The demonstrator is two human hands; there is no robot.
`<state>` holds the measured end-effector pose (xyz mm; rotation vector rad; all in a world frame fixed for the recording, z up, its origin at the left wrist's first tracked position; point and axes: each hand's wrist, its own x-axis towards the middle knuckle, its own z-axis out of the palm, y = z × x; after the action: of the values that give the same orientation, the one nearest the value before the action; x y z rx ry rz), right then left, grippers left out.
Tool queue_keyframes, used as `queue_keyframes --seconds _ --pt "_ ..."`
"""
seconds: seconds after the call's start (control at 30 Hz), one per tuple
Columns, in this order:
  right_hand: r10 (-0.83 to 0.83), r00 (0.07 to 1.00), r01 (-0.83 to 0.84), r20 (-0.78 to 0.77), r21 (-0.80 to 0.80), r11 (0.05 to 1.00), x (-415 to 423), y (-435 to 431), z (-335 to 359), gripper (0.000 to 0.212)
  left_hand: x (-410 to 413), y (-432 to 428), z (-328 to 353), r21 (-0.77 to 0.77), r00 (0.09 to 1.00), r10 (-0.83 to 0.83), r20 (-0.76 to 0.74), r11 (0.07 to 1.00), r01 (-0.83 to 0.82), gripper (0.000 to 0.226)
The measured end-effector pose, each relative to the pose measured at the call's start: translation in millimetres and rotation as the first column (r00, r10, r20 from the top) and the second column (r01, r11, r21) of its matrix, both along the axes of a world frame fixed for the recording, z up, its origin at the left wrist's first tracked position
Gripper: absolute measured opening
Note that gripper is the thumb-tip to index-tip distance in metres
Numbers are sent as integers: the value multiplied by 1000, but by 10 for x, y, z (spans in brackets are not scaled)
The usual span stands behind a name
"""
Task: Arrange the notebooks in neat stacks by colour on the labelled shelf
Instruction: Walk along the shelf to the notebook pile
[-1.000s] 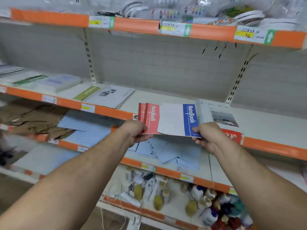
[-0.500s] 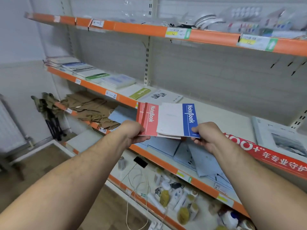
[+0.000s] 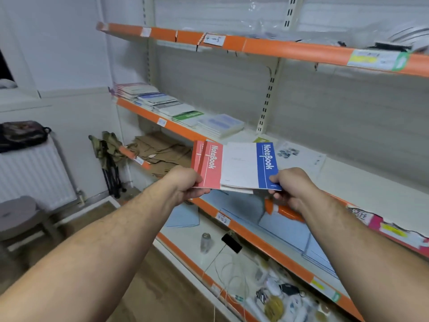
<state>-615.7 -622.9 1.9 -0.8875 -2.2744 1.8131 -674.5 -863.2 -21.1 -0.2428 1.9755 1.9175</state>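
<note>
I hold a fan of notebooks in front of the middle shelf (image 3: 348,182). My left hand (image 3: 185,184) grips the red-striped notebooks (image 3: 210,167) at their lower left corner. My right hand (image 3: 290,187) pinches the blue-striped notebook (image 3: 246,166) at its lower right corner, thumb on the cover. More white pages show beneath the blue one. Further left on the same shelf lie stacks of notebooks (image 3: 148,96), a green-striped notebook (image 3: 188,116) and a pale blue pile (image 3: 220,124).
A white booklet (image 3: 299,156) lies on the shelf behind the held notebooks. Brown paper bags (image 3: 162,154) and blue sheets (image 3: 290,226) fill the shelf below. Bottles, a jar (image 3: 205,242) and cables sit on the bottom shelf. A radiator (image 3: 32,175) and a stool (image 3: 18,214) stand at left.
My view has swung left, bringing the shelf's left end, the wall and the radiator into sight. Both hands keep the same hold on the fanned notebooks.
</note>
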Motion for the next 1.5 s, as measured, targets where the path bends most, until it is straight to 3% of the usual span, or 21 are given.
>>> queue_keyframes --seconds 0.47,1.03,1.5 --pt "194 981 -194 -23 17 981 -1620 -1197 11 18 -1159 -1257 -32 21 981 192 10 981 -192 21" --pt "339 940 -339 -32 -10 941 -3980 -2075 103 6 -2955 -2099 180 33 929 371 -2 928 -371 9" --pt "223 974 -223 -34 7 975 -5160 -3327 52 7 -4579 -3390 67 -16 971 237 -17 971 -237 10"
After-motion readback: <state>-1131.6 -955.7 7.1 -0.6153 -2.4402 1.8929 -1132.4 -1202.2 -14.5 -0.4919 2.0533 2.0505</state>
